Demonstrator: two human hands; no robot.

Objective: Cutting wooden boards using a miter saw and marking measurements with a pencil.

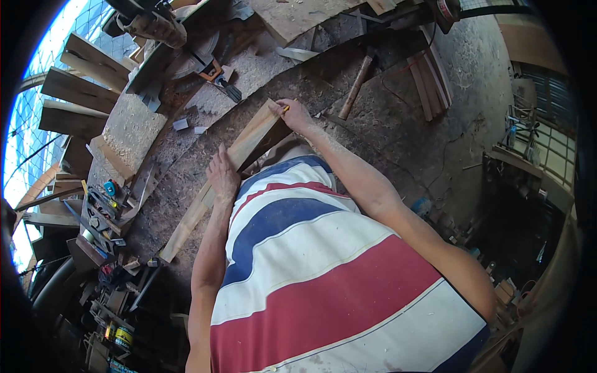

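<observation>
While the left hand [222, 174] grips the wooden board [250, 140] at ten o'clock, likely to stop it wobbling, the right hand [296, 116] pinches what looks like a yellow pencil [286, 109] at its far end, near twelve, perhaps keeping both close.

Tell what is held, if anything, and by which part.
The wooden board: left hand at its middle, right hand at its far end, also pinching a small yellow object.
</observation>
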